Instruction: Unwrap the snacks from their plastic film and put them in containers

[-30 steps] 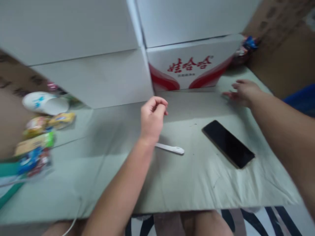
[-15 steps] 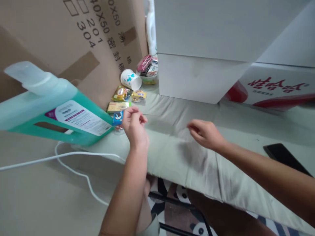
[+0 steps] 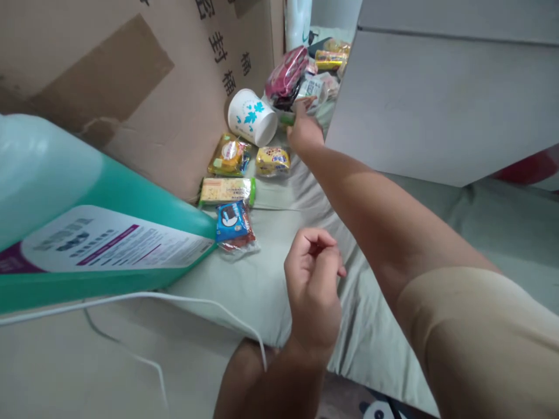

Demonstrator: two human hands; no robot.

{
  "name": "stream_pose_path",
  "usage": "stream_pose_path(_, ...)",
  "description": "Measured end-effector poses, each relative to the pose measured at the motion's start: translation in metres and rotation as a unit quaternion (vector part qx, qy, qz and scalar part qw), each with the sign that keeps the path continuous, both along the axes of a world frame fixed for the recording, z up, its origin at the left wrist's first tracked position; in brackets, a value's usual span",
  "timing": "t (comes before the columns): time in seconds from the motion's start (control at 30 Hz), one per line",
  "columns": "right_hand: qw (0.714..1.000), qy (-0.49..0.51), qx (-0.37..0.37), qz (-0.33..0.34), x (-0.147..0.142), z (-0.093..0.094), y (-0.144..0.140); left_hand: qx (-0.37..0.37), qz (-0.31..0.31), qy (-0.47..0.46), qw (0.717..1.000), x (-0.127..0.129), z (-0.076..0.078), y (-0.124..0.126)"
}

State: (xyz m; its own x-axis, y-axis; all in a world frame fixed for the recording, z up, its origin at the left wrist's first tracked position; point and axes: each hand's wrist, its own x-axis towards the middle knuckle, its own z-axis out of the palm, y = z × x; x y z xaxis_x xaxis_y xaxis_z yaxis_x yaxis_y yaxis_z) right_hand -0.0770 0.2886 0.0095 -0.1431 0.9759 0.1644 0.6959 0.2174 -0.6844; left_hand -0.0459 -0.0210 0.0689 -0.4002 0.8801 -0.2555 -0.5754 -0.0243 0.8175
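Observation:
My right hand (image 3: 303, 129) is stretched far forward into a heap of snack packets. Its fingertips rest on a white packet (image 3: 311, 89) beside a dark red packet (image 3: 286, 77); whether it grips anything is hidden. My left hand (image 3: 312, 288) hovers low over the grey-green cloth (image 3: 257, 285), fingers curled to the thumb with nothing in them. A white paper cup (image 3: 252, 116) with blue leaves lies on its side just left of my right hand. Near it lie two yellow packets (image 3: 230, 156), a yellow-green bar (image 3: 226, 190) and a blue packet (image 3: 231, 220).
A big teal detergent bottle (image 3: 87, 238) lies at the left with a white cable (image 3: 131, 299) under it. A brown cardboard box (image 3: 131, 64) stands behind; a large white box (image 3: 437, 99) stands at the right.
The view swung left and closer to the snacks. My right hand reached from the cloth's middle to the packet heap. My left hand dropped back toward me, still curled.

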Motion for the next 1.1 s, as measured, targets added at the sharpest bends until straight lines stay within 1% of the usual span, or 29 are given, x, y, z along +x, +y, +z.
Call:
stream_pose_path(0.07,0.999,0.018,-0.007,-0.037,-0.001,0.003,0.001,0.000,-0.002,-0.010,1.000,-0.003,0.003,-0.002)
stream_pose_path(0.13,0.998,0.023,-0.015,-0.054,-0.003,0.013,-0.005,0.003,-0.004,-0.012,1.000,-0.005,0.005,-0.005)
stream_pose_path(0.3,0.997,0.032,-0.015,-0.062,-0.010,0.046,-0.032,0.005,0.036,0.009,0.999,-0.013,0.009,-0.009)
stream_pose_path(0.4,0.999,0.026,0.010,-0.046,-0.005,0.065,-0.053,0.013,0.069,0.022,0.997,-0.021,0.013,-0.010)
stream_pose_path(0.5,0.999,-0.014,0.043,-0.015,0.019,0.082,-0.078,0.019,0.098,0.020,0.995,-0.032,0.018,-0.013)
stream_pose_path(0.63,0.991,-0.111,0.065,0.035,0.072,0.100,-0.125,0.020,0.114,0.029,0.993,-0.043,0.018,-0.013)
stream_pose_path(0.73,0.972,-0.191,0.099,0.093,0.109,0.114,-0.160,0.005,0.113,0.049,0.992,-0.046,0.011,-0.009)
stream_pose_path(0.83,0.956,-0.240,0.120,0.119,0.134,0.127,-0.183,-0.030,0.115,0.074,0.990,-0.047,-0.001,0.000)
stream_pose_path(0.9,0.948,-0.263,0.118,0.137,0.145,0.136,-0.190,-0.057,0.100,0.093,0.989,-0.045,-0.008,0.005)
stream_pose_path(0.97,0.936,-0.292,0.102,0.166,0.152,0.146,-0.191,-0.077,0.087,0.108,0.987,-0.042,-0.013,0.009)
stream_pose_path(1.03,0.921,-0.325,0.090,0.193,0.156,0.155,-0.185,-0.082,0.085,0.114,0.986,-0.038,-0.015,0.012)
stream_pose_path(1.1,0.912,-0.341,0.089,0.210,0.158,0.165,-0.171,-0.069,0.083,0.111,0.988,-0.036,-0.017,0.014)
